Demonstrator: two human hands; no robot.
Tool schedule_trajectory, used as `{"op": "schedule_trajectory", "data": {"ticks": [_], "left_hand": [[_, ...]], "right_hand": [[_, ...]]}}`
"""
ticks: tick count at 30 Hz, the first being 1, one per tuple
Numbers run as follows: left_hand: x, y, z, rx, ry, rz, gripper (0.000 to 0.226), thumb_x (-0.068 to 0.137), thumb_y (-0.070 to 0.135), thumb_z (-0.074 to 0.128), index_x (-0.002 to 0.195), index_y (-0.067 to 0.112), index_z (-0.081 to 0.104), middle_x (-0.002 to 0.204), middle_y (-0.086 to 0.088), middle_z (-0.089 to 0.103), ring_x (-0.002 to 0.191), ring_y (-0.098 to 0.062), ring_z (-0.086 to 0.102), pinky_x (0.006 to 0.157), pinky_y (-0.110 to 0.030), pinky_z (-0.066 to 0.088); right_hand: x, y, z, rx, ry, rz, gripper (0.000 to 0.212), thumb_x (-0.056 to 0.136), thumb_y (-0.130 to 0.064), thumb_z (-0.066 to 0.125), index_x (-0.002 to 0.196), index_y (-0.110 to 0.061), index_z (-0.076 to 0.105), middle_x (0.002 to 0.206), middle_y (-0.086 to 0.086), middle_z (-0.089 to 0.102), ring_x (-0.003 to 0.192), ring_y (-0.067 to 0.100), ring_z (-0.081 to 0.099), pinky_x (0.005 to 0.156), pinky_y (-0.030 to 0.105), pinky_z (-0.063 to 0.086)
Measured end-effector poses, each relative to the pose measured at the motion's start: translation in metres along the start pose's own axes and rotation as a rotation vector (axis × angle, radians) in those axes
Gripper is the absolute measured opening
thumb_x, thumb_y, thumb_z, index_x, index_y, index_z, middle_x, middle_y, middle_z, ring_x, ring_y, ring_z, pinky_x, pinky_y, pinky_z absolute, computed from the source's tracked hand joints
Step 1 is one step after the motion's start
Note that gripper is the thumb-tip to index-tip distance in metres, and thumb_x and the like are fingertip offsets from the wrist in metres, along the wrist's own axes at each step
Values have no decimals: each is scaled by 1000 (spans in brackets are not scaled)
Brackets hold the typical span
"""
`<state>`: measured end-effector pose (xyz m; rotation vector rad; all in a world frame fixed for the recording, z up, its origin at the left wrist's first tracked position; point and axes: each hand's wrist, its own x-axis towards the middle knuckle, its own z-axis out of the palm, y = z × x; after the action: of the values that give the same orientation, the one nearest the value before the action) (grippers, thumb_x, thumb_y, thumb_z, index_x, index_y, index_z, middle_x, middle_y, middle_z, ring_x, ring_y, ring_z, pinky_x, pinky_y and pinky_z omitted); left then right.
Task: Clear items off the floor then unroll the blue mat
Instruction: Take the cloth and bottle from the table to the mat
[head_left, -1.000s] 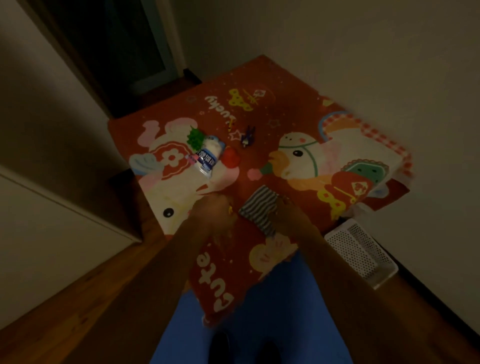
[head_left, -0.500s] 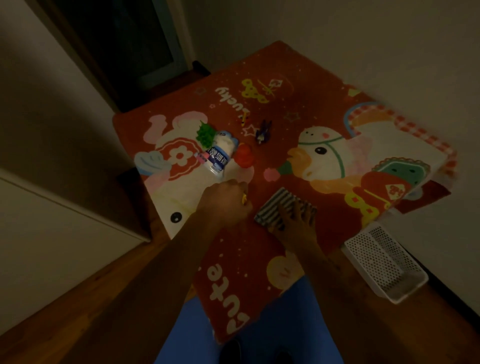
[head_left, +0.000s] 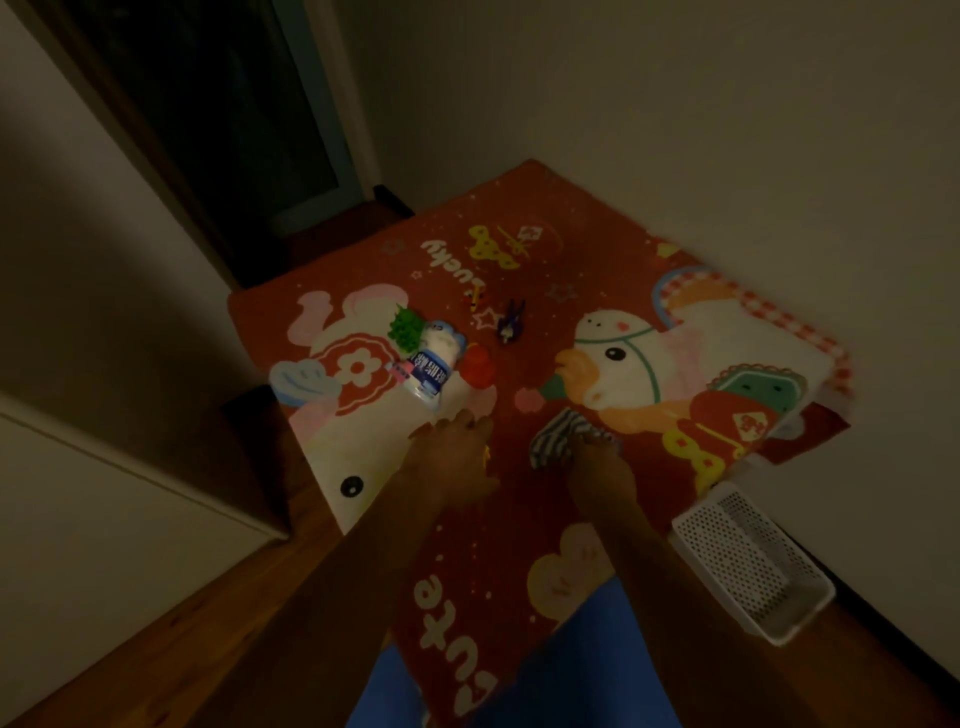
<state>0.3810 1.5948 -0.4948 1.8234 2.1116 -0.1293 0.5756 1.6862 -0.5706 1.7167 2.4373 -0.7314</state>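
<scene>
Head view: the right hand (head_left: 597, 470) has its fingers closed on a striped cloth (head_left: 558, 441) lying on the red cartoon rug (head_left: 571, 270). The left hand (head_left: 457, 457) reaches with fingers extended toward a white bottle (head_left: 434, 364); a yellow item shows beneath it. Blue material (head_left: 566, 670) lies at the rug's near edge; a white basket (head_left: 748, 561) sits to the right.
</scene>
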Motion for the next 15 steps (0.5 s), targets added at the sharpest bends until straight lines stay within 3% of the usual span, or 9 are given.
{"op": "schedule_trajectory", "data": {"ticks": [4, 7, 13, 15], "left_hand": [[-10, 5, -3, -15, -55, 20, 83, 83, 35, 65, 150, 23, 18, 157, -10, 18, 133, -40, 31, 101, -53, 41], [-24, 16, -15, 14, -69, 68, 85, 90, 28, 60, 154, 27, 4, 163, -6, -1, 145, -41, 13, 110, -54, 30], [-44, 55, -70, 106, 69, 183, 78, 94, 29, 53, 155, 21, 5, 162, -11, -5, 147, -35, 9, 115, -47, 25], [-48, 73, -94, 160, 153, 221, 83, 92, 26, 55, 155, 22, 1, 162, -13, -5, 146, -39, 9, 114, -52, 23]], "right_hand": [[-11, -6, -63, -47, 51, -13, 52, 97, -14, 49, 148, -15, 37, 155, 10, 32, 141, 31, 31, 99, 46, 43], [-25, -7, -110, -73, 178, -49, 44, 101, -20, 44, 145, -15, 41, 153, 10, 36, 138, 31, 35, 96, 46, 47], [-75, -3, -198, -118, 354, -29, 34, 103, -27, 41, 132, -12, 51, 138, 12, 49, 124, 32, 45, 89, 42, 48], [-99, -1, -222, -119, 434, -5, 34, 102, -29, 42, 130, -12, 53, 135, 11, 51, 124, 31, 45, 91, 41, 47]]}}
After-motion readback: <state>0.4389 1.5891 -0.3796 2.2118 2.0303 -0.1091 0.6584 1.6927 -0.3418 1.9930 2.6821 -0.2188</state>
